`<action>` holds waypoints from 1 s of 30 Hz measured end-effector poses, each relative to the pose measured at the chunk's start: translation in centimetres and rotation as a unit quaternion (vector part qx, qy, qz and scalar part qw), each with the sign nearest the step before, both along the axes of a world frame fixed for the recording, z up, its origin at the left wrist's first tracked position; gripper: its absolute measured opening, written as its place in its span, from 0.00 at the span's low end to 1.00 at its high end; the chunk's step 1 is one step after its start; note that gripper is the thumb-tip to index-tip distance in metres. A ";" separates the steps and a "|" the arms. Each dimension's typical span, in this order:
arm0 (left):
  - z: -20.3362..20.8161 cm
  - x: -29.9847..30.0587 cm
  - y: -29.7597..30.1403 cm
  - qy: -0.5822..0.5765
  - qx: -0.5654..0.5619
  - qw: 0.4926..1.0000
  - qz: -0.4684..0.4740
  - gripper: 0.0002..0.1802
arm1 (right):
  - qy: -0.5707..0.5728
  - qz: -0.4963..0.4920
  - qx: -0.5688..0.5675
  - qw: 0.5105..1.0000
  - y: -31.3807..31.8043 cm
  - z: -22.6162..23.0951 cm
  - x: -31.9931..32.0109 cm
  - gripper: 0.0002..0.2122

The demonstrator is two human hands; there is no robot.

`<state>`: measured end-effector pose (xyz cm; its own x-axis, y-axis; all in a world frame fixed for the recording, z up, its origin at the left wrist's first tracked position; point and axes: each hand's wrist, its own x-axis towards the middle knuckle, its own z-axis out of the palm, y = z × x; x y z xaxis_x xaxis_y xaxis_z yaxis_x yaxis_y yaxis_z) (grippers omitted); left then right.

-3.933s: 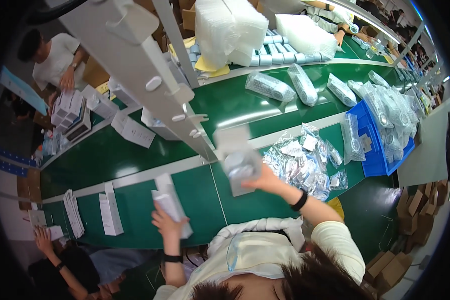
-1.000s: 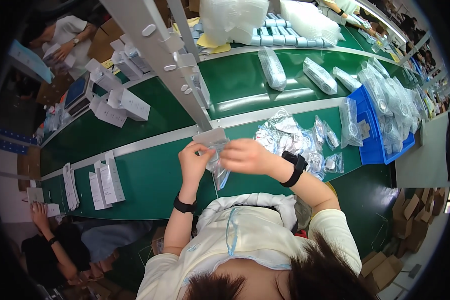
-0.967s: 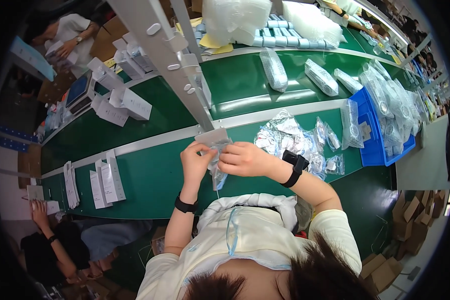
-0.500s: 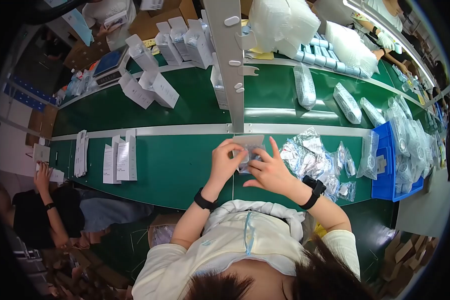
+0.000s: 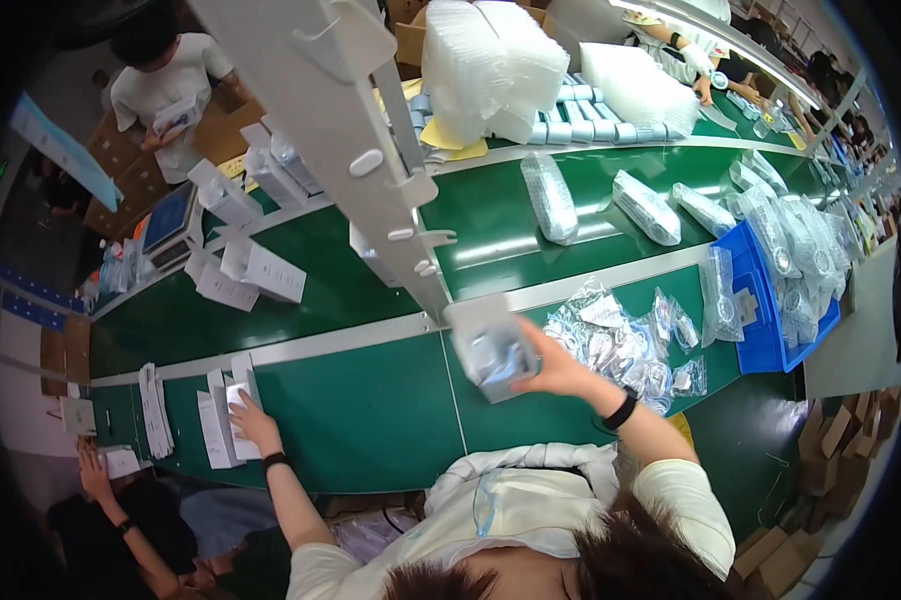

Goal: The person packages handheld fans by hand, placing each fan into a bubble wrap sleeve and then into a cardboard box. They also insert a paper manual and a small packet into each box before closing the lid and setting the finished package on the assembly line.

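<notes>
Green worktable, right hand clamped on open box, left hand touching white carton, grip unclear

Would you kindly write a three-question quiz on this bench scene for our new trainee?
1. True or false: the left hand and the right hand are on the same box.

2. Multiple choice: what does the right hand hold?
A) a bubble-wrapped parcel
B) an open white box
C) a pair of scissors

3. Fill in the colour: in this view, the heap of small clear bags lies between the right hand and the ____ bin.

Key:
1. False: the left hand touches a separate white box, farther left on the bench.
2. B
3. blue
</notes>
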<state>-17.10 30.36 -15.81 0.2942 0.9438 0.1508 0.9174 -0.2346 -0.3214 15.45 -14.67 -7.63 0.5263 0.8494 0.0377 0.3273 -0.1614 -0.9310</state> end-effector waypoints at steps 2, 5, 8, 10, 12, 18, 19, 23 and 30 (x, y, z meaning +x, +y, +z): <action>1.8 3.3 -3.2 -0.026 -0.053 0.998 -0.004 0.35 | 0.086 -0.063 0.022 0.994 -1.4 1.1 4.1 0.46; 1.6 3.9 -8.4 -0.062 -0.110 0.992 -0.002 0.32 | 0.173 -0.102 0.107 0.974 0.1 3.2 10.7 0.47; 1.2 3.3 -9.0 -0.100 -0.078 0.990 -0.064 0.34 | 0.084 -0.140 0.132 0.978 3.3 2.2 17.0 0.46; 1.7 3.2 -8.3 -0.146 0.002 0.980 -0.138 0.38 | 0.087 -0.164 0.119 0.975 6.2 1.1 19.6 0.46; 3.3 3.6 -7.4 -0.149 0.044 0.978 -0.141 0.42 | 0.097 -0.173 0.103 0.975 8.9 1.0 20.5 0.47; 3.8 4.4 -3.8 -0.108 -0.076 0.991 -0.022 0.56 | -0.049 -0.128 0.113 0.984 12.0 -3.6 21.9 0.43; 3.6 3.9 -3.5 -0.106 -0.075 0.991 -0.018 0.56 | -0.032 -0.096 0.117 0.988 12.0 -3.6 21.8 0.41; 5.5 5.6 -5.5 -0.250 -0.202 0.946 0.031 0.60 | -0.217 -0.300 -0.015 0.929 11.1 -6.3 25.1 0.40; 8.9 9.5 -20.9 -0.485 -0.486 0.683 -0.249 0.66 | -0.157 -0.338 -0.373 0.850 10.8 -7.5 26.4 0.45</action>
